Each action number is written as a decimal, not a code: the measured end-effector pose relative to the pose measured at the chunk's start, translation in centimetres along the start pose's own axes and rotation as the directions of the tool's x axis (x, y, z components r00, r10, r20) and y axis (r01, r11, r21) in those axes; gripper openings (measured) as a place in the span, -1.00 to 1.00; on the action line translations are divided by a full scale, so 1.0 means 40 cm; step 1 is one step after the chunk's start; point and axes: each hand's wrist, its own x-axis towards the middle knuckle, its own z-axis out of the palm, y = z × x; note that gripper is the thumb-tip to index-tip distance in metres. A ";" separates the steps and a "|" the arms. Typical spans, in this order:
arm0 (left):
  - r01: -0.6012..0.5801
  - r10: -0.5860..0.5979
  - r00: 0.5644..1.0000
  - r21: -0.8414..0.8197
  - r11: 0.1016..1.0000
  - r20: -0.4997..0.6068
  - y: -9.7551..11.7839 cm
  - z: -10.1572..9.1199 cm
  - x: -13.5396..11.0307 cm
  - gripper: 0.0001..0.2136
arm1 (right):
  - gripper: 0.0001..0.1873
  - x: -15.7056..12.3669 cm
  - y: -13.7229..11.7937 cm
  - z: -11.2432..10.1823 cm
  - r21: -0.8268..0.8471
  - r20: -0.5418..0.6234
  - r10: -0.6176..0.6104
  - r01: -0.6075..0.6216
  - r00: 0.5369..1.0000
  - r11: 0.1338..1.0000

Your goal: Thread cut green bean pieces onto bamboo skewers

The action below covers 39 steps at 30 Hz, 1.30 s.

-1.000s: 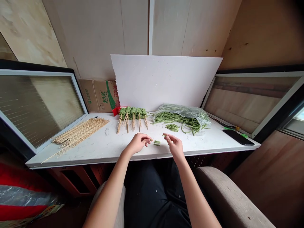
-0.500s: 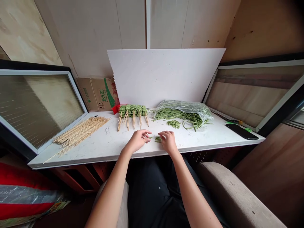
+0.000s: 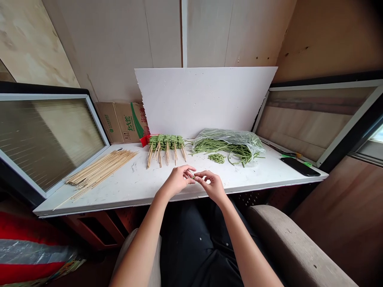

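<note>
My left hand [image 3: 177,180] and my right hand [image 3: 213,184] meet over the front of the white table, fingertips together. Between them shows a bit of a green bean piece [image 3: 193,177], pinched by both hands and mostly hidden by the fingers. Just behind my hands lies a small pile of short bean bits [image 3: 216,158]. Long green beans [image 3: 215,146] spill from a clear plastic bag [image 3: 239,137] at the back right. Behind my left hand, bean pieces threaded on skewers [image 3: 166,142] are stacked, their bare stick ends pointing toward me.
Loose bamboo skewers [image 3: 103,169] spread over the table's left side. A black phone [image 3: 300,166] lies near the right end. A white board [image 3: 206,99] stands upright at the back, beside a cardboard box [image 3: 119,121]. Framed glass panels [image 3: 56,135] flank the table.
My hands have come together from apart, and the fingertips now meet around the bean piece. The short pieces that lay under my right hand no longer show. The view has shifted slightly.
</note>
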 end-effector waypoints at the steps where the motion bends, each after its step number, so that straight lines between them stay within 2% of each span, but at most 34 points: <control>1: -0.003 0.003 1.000 0.006 1.000 0.000 0.003 0.000 -0.001 -0.60 | -0.72 0.000 -0.001 -0.001 0.000 -0.011 -0.003 0.003 1.000 1.000; 6: -0.010 0.009 1.000 0.087 0.996 0.006 0.018 -0.014 -0.007 -0.79 | -0.70 0.000 0.000 -0.010 0.060 -0.148 0.052 -0.043 0.988 0.997; 10: -0.004 0.003 1.000 0.069 0.998 0.011 0.030 -0.017 -0.010 -0.80 | -0.72 -0.003 -0.006 -0.014 0.030 -0.107 -0.005 0.009 0.994 1.000; 15: -0.030 0.029 0.999 0.053 0.998 0.022 0.041 -0.007 -0.009 -0.82 | -0.85 -0.009 -0.020 -0.015 -0.109 -0.117 -0.137 0.125 0.984 0.986; 19: -0.095 0.099 0.995 0.116 0.989 -0.030 0.044 -0.001 -0.004 -0.87 | -0.88 -0.010 -0.030 -0.014 -0.196 -0.103 -0.173 0.150 0.980 0.969; 23: -0.101 0.108 0.993 0.138 0.985 -0.041 0.039 0.005 -0.001 -0.90 | -0.89 -0.012 -0.035 -0.008 -0.211 -0.074 -0.206 0.187 0.976 0.959; 30: -0.122 0.121 0.992 0.042 0.992 0.030 0.016 0.012 -0.003 -0.85 | -0.88 -0.013 -0.019 -0.004 -0.060 -0.091 -0.150 0.145 0.985 0.988; 35: -0.091 0.095 0.995 -0.091 0.992 0.042 -0.009 0.016 0.009 -0.87 | -0.77 -0.014 0.007 0.007 0.210 -0.059 -0.022 0.034 0.998 0.977; 37: -0.093 0.095 0.995 -0.123 0.988 0.011 -0.023 0.007 0.014 -0.87 | -0.76 -0.015 0.019 0.006 0.292 -0.077 0.037 -0.013 0.996 0.956; 39: -0.083 0.076 0.996 -0.139 0.987 -0.056 -0.040 -0.012 0.016 -0.84 | -0.76 -0.008 0.037 -0.004 0.268 -0.135 0.086 -0.047 0.987 0.962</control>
